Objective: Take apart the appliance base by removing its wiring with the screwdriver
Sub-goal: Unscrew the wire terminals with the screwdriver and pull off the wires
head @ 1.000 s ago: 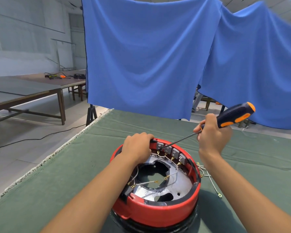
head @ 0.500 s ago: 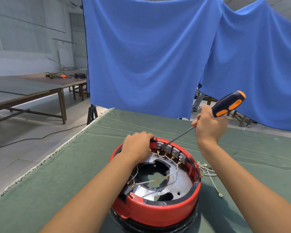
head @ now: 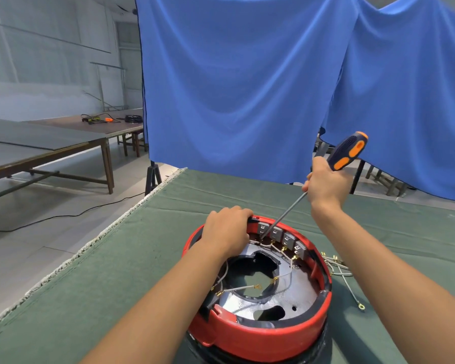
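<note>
Red appliance base [head: 260,334] sits on the green-covered counter [head: 116,279], close to the near edge and roughly mid-width, open side up. Left hand [head: 227,229] curls over the far-left rim of the base and grips it to steady it. Right hand [head: 326,185] is wrapped round the black-and-orange handle of the screwdriver [head: 348,152], shaft angled down and left, tip at the row of grey terminal blocks [head: 281,237] along the inner far wall. Inside the shell: a silvery metal plate [head: 297,290] with a large irregular centre opening, and thin pale wires [head: 276,248] with brass ring lugs running from the terminals across the plate; one lug end lies free over the opening. A loose bundle of removed wires [head: 342,271] lies on the counter just beside the right side of the base. Judgement: the base looks rigid and fairly heavy, stable enough when held by the rim; the wires are light, springy and thin, best taken at the lug rather than mid-length. The small terminal screws look easy to slip off, so the tip wants firm, square seating.
</note>
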Motion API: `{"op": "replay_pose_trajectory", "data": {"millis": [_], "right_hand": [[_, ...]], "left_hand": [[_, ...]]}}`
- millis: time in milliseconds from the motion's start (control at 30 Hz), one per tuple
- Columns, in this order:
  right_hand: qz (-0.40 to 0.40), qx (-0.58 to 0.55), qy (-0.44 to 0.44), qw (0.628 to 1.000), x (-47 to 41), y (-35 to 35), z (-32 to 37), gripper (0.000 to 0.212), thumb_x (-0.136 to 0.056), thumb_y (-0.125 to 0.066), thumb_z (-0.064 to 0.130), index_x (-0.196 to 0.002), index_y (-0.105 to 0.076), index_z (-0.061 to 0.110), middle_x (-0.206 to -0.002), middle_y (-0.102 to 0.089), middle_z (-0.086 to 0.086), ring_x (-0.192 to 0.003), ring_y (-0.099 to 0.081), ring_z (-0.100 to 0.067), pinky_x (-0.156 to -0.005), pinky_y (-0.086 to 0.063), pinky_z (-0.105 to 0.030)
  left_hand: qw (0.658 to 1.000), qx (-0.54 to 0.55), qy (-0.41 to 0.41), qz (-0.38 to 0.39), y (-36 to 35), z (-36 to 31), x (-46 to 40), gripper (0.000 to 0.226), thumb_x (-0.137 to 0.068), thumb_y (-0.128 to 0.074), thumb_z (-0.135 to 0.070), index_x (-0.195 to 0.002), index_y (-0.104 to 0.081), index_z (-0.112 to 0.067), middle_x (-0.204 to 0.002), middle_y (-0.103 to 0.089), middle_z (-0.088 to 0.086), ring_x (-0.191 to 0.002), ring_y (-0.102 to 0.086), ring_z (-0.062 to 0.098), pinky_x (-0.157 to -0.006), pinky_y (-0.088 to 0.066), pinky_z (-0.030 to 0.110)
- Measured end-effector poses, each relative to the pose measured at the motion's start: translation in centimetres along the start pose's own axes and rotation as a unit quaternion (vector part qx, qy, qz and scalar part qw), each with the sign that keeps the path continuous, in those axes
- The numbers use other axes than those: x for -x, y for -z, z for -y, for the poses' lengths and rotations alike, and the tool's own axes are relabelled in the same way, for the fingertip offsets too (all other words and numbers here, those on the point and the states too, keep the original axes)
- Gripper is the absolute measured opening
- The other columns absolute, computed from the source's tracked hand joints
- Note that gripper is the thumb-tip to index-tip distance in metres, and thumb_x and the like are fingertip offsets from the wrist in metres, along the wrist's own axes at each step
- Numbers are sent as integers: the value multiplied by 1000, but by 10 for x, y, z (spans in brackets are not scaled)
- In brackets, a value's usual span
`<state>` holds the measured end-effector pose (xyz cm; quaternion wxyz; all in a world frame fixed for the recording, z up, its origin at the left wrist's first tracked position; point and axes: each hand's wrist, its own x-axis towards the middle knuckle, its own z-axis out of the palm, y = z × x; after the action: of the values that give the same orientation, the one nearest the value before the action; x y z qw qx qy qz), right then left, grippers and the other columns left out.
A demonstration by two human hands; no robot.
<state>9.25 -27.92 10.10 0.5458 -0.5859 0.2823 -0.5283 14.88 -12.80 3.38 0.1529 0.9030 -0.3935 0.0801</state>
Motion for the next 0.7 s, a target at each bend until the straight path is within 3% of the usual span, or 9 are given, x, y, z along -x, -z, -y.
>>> {"op": "replay_pose_trajectory", "data": {"millis": [167, 300, 467, 567, 700], "right_hand": [[24, -10, 68, 997, 5, 20, 13, 19, -75, -52, 17, -60, -47, 7, -37, -43, 6, -32, -44, -12, -35, -30, -14], [23, -68, 114, 991, 22, 35, 19, 18, -71, -51, 18, -60, -45, 6, -36, -42, 4, -34, -43, -15, -37, -31, -16], [26, -136, 160, 977, 41, 55, 24, 22, -73, -51, 14, -54, -42, 17, -37, -43, 6, -35, -46, -16, -39, -31, -16], [32, -140, 180, 973, 49, 65, 22, 28, -73, -51, 14, -47, -49, 25, -38, -44, 8, -38, -46, -18, -41, -31, -17], [22, -145, 184, 972, 56, 70, 17, 28, -72, -52, 19, -46, -57, 30, -37, -47, 8, -40, -46, -19, -45, -33, -20]], "left_hand": [[1000, 4, 2, 8, 0, 1, -2, 47, -83, -51, -12, -128, -49, -24, -125, -55, 1, -114, -50, 26, -90, -35, 38], [1000, 20, 3, 6, 0, -1, 0, 57, -83, -49, -11, -137, -39, -25, -134, -50, 2, -121, -45, 25, -96, -33, 39], [999, 29, -28, -3, -2, -1, 2, 54, -83, -53, -15, -133, -39, -29, -133, -50, -2, -119, -41, 22, -94, -30, 36], [998, -12, -45, 45, -2, -2, 1, 57, -89, -54, -29, -141, -31, -36, -143, -40, -5, -127, -36, 22, -100, -28, 43], [996, -64, -21, 65, 2, -8, 0, 51, -95, -43, -28, -143, -28, -36, -146, -37, -3, -129, -35, 26, -98, -30, 51]]}}
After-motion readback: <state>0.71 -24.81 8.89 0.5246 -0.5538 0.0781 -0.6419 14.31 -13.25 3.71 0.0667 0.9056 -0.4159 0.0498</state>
